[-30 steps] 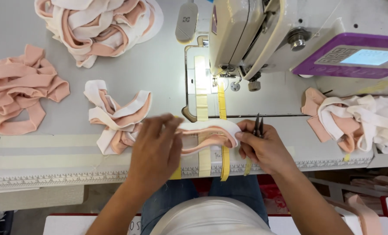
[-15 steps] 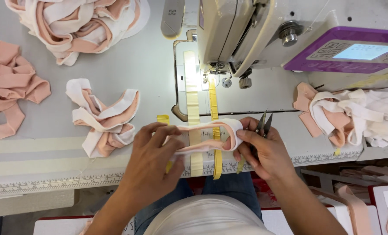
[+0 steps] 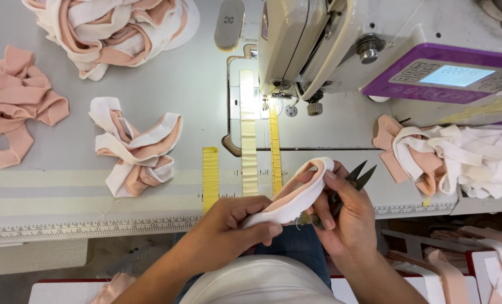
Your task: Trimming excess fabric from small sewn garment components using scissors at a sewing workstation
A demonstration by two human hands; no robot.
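Note:
A pink and white elastic fabric band (image 3: 293, 194) is stretched between both my hands, just in front of the table edge. My left hand (image 3: 234, 222) pinches its lower left end. My right hand (image 3: 344, 217) grips its upper right end and also holds small dark thread snips (image 3: 353, 179), whose blades point up and to the right. A white sewing machine (image 3: 318, 45) with a purple control panel (image 3: 448, 76) stands beyond, its needle area (image 3: 273, 101) lit.
Piles of pink and white bands lie at the top left (image 3: 104, 28), far left (image 3: 14, 101), left of centre (image 3: 135, 149) and right (image 3: 448, 155). Yellow tape strips (image 3: 210, 174) and a printed ruler (image 3: 87, 228) mark the table's front edge.
Both hands have lifted the band off the table and drawn it toward me. The left hand slid down and left along it.

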